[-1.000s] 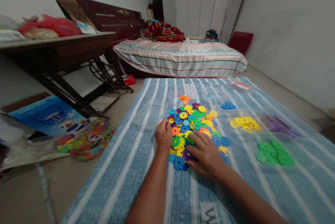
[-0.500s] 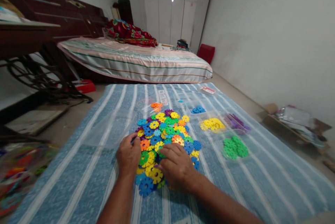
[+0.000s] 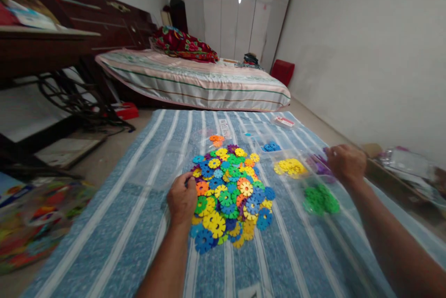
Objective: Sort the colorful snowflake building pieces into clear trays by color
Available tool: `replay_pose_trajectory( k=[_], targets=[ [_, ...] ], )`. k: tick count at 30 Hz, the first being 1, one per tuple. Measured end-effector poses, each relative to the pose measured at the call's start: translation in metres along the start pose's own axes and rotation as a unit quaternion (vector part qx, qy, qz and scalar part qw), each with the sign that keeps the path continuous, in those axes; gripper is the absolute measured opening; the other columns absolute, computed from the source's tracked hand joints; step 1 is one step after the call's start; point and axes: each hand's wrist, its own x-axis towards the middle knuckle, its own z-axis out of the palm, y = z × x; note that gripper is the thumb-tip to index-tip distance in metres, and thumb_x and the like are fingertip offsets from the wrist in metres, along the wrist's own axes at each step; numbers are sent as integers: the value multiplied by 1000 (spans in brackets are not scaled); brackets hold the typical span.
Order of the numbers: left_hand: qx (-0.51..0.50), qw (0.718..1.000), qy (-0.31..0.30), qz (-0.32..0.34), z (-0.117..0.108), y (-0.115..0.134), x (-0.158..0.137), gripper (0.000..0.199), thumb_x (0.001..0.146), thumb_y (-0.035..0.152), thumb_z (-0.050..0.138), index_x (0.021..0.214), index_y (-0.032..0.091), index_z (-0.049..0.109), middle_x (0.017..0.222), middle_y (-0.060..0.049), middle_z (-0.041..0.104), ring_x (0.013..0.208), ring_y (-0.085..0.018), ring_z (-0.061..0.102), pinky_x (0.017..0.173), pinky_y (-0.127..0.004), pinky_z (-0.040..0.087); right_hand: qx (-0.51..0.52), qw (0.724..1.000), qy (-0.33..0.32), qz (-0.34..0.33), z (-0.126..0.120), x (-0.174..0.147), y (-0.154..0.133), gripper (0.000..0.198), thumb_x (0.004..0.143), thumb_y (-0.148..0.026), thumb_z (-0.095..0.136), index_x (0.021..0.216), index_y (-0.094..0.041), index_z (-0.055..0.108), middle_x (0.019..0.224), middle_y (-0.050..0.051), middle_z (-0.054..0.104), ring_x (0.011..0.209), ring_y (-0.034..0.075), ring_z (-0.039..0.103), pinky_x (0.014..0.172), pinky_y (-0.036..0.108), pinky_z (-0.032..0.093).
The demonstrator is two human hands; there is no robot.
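A heap of notched plastic discs (image 3: 228, 196) in yellow, blue, green, orange and purple lies on the striped cloth (image 3: 139, 223). At its left edge rests my left hand (image 3: 181, 200), fingers curled; something dark shows by the thumb, too small to name. Out to the right, my right hand (image 3: 345, 164) is closed, with a bit of a purple disc (image 3: 326, 151) showing at its fingertips. It hovers beside a clear tray of purple discs (image 3: 318, 166). Nearby are groups of green discs (image 3: 321, 199), yellow discs (image 3: 290, 167) and blue discs (image 3: 271, 146).
A few orange discs (image 3: 216, 139) lie behind the heap. A small clear box (image 3: 284, 122) sits at the cloth's far edge. Beyond stands a bed (image 3: 202, 82). On the floor are a bag of colourful pieces (image 3: 42, 223) at left and a cardboard box (image 3: 400, 191) at right.
My right hand has moved from the front of the heap out to the purple tray, carrying a purple disc. My left hand stays at the heap's left edge. The view has shifted slightly.
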Motion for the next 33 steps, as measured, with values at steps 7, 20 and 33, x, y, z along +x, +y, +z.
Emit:
replay_pose_trajectory(
  k=[7, 20, 33],
  targets=[
    [-16, 999, -7, -33, -3, 7, -8, 25, 79, 25, 46, 91, 22, 68, 93, -4, 72, 88, -20, 66, 84, -33, 51, 233, 958, 11, -170, -7, -35, -74, 29, 90, -35, 47, 75, -20, 67, 86, 11, 69, 79, 23, 61, 76, 37, 47],
    [-122, 991, 25, -46, 0, -2, -10, 29, 82, 23, 44, 102, 16, 63, 102, -9, 72, 97, -20, 66, 91, -35, 51, 314, 858, -193, -357, -46, -53, -319, 24, 91, -30, 50, 93, -16, 69, 111, 13, 60, 113, 27, 46, 94, 40, 40],
    [-140, 988, 30, -53, -5, 8, -13, 39, 88, 41, 39, 104, 15, 63, 105, -13, 70, 100, -23, 65, 91, -36, 50, 398, 864, -228, -206, -25, -66, -338, 21, 86, -26, 54, 86, -17, 74, 109, 13, 63, 113, 26, 49, 98, 39, 38]
  ],
)
